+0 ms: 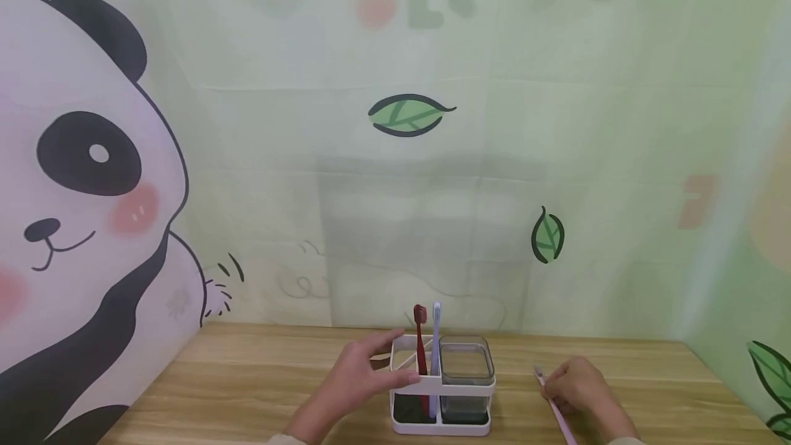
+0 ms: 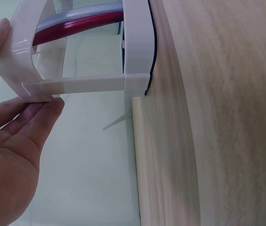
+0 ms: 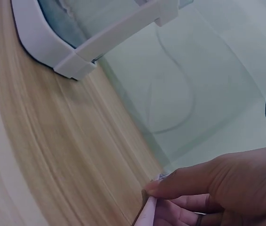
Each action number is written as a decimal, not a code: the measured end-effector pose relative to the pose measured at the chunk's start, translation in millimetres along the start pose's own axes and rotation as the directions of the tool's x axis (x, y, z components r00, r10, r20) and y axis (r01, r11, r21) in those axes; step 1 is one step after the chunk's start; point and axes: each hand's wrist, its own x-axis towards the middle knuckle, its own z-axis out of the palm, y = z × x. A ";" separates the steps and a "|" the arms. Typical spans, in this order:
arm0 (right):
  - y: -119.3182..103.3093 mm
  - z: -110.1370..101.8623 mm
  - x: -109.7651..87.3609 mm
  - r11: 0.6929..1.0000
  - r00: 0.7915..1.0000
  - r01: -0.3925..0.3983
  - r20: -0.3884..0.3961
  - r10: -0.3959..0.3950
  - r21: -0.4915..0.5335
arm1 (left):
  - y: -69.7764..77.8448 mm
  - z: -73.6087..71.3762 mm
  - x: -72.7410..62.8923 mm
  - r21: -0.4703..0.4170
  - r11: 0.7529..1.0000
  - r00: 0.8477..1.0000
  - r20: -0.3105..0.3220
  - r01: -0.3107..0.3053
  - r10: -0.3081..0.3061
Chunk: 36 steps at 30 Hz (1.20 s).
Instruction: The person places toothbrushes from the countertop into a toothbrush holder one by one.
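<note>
A white toothbrush holder [image 1: 466, 389] stands on the table, with a red toothbrush [image 1: 421, 349] and a pale purple toothbrush [image 1: 435, 342] upright in its left part. Its right part holds a clear grey cup [image 1: 467, 362]. My left hand [image 1: 358, 373] grips the holder's upper frame from the left, thumb at the front and fingers on the side and back; the left wrist view shows this hand [image 2: 11, 165] at the frame too. Right of the holder, my right hand [image 1: 582, 386] pinches a pink toothbrush [image 1: 562, 423] near its head, low over the table. Its lower end runs out of view.
The wooden table [image 1: 247, 369] meets a pale green cloth backdrop [image 1: 259, 122] printed with a panda and leaves. Another printed cloth side [image 1: 735, 369] closes off the right. Bare wood lies between the holder and the right hand.
</note>
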 end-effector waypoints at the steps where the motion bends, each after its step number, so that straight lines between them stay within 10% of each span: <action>1: 0.0 -0.4 0.5 1.000 1.000 -0.007 0.001 0.007 0.006 | 0.1 0.0 0.1 -0.001 1.000 1.000 0.001 0.002 -0.002; 36: -55.0 -29.5 -9.7 0.960 0.993 0.115 -0.047 -0.106 0.254 | -1.9 0.8 1.7 0.020 1.000 1.000 -0.008 -0.021 0.021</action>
